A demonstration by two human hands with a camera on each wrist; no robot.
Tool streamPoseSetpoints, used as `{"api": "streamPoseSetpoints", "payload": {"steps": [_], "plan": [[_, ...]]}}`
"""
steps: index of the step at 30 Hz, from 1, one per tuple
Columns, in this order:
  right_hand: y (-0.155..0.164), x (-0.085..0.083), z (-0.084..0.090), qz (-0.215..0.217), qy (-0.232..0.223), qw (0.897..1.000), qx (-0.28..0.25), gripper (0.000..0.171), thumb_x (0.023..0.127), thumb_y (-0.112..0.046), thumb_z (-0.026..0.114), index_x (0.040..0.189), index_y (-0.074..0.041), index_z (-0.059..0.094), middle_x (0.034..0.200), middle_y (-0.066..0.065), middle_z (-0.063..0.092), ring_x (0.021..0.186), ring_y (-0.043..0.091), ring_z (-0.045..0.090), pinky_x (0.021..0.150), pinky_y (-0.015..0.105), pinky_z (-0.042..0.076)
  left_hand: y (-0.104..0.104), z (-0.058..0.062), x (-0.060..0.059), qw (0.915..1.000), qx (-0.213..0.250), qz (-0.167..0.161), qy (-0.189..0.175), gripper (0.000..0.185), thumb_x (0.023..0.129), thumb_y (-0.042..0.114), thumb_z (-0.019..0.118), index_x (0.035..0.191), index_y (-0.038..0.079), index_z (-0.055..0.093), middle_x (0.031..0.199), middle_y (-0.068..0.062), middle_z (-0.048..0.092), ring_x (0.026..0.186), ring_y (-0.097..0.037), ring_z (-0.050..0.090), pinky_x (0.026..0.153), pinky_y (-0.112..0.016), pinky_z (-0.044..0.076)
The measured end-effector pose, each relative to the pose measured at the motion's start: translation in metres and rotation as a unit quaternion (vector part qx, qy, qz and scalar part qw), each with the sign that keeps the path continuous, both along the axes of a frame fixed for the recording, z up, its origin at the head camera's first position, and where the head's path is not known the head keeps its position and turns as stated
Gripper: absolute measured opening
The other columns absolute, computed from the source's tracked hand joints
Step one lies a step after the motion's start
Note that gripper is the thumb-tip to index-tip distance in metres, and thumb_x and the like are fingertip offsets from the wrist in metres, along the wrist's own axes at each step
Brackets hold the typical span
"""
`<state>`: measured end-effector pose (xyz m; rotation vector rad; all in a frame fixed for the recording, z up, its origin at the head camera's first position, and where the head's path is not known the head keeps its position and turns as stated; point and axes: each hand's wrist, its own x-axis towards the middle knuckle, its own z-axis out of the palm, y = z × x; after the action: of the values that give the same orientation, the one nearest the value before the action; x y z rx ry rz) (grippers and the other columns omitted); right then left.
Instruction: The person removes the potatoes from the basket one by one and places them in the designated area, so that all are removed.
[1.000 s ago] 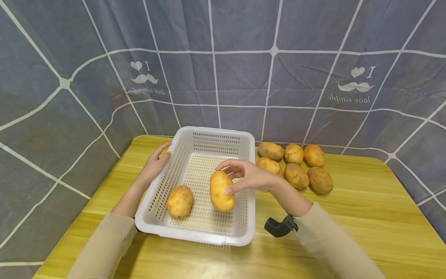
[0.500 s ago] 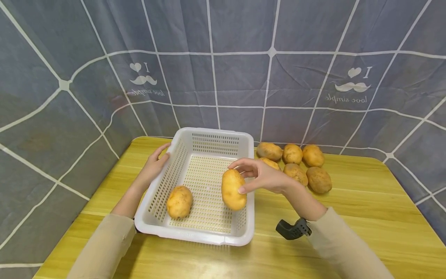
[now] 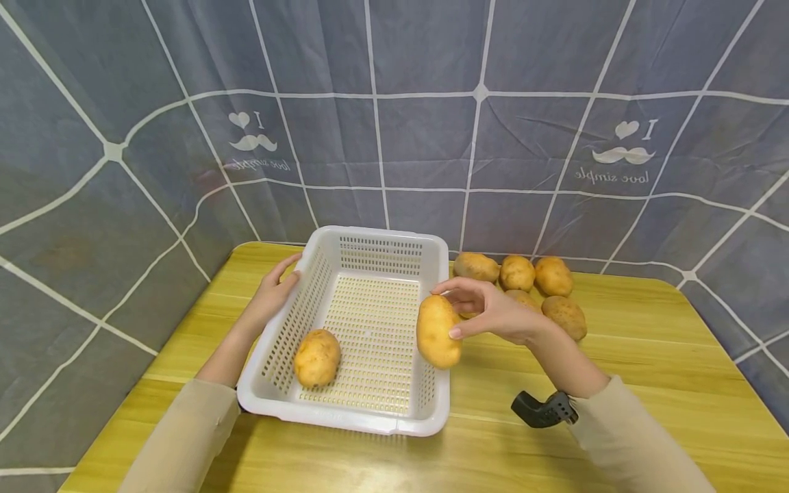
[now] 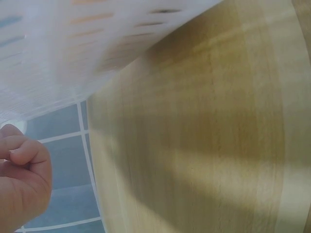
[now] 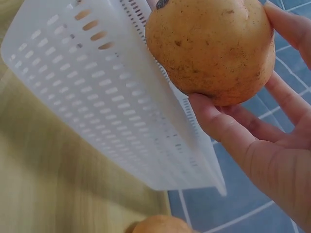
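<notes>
In the head view my right hand [image 3: 490, 311] holds a yellow potato [image 3: 438, 333] between thumb and fingers. The potato is over the right rim of a white perforated plastic basket [image 3: 345, 423]. Seen from the right wrist, that potato [image 5: 211, 48] has a dark spot near its top, and the thumb presses its underside. Another potato [image 3: 317, 357] lies inside the basket, toward the front left. At the basket's left side my left hand [image 3: 274, 291] grips the rim; in the left wrist view its fingers [image 4: 31, 158] are curled beside the basket wall.
Several potatoes [image 3: 553, 276] are grouped on the wooden table [image 3: 647, 370] right of the basket, some partly behind the right hand. A grey curtain [image 3: 431, 137] with white lines hangs along the back and left. A black wrist device [image 3: 545, 409] sits on the right forearm.
My right hand has carried the potato rightward, from over the basket's middle to its right rim. The left hand, the basket and the potato inside it stay in place.
</notes>
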<state>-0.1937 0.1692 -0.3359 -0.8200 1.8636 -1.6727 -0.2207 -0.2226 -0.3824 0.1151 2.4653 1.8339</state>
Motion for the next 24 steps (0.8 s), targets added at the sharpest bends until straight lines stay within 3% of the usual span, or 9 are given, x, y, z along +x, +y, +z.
{"api": "streamPoseSetpoints", "payload": {"steps": [8,16,20,24], "plan": [[0.014,0.002,-0.003,-0.016,-0.009,1.0,-0.004,0.056,0.074,0.0,0.075,0.124,-0.014,0.054,0.121,0.008,0.055,0.106,0.027,0.056,0.084,0.039,0.051,-0.001,0.0,0.0,1.0,-0.005,0.0,-0.001,0.053,0.101,0.033,0.039,0.15,0.022,0.022,0.13,-0.028,0.045,0.085,-0.017,0.062,0.068,-0.029,0.054],[0.028,0.002,-0.005,-0.03,0.03,0.999,0.005,0.059,0.075,0.0,0.075,0.128,-0.003,0.05,0.127,0.002,0.052,0.113,0.022,0.049,0.09,0.035,0.046,-0.001,-0.001,-0.001,1.0,0.003,-0.008,0.0,0.053,0.101,0.033,0.038,0.15,0.021,0.021,0.131,-0.028,0.044,0.085,-0.015,0.062,0.068,-0.028,0.054],[0.035,0.002,-0.008,-0.023,0.02,1.0,-0.005,0.057,0.077,0.001,0.072,0.129,-0.003,0.049,0.128,0.003,0.05,0.112,0.022,0.049,0.084,0.034,0.049,-0.001,-0.001,-0.001,1.0,0.004,-0.007,-0.002,0.053,0.101,0.033,0.038,0.15,0.021,0.02,0.13,-0.028,0.043,0.085,-0.015,0.062,0.068,-0.029,0.054],[0.041,0.001,-0.011,-0.028,0.007,1.0,-0.001,0.053,0.078,0.001,0.071,0.126,-0.013,0.054,0.128,0.003,0.049,0.106,0.022,0.051,0.077,0.033,0.051,-0.001,-0.001,0.0,1.0,0.001,-0.007,0.001,0.054,0.101,0.033,0.038,0.15,0.02,0.02,0.131,-0.029,0.043,0.087,-0.017,0.062,0.069,-0.029,0.054]]}}
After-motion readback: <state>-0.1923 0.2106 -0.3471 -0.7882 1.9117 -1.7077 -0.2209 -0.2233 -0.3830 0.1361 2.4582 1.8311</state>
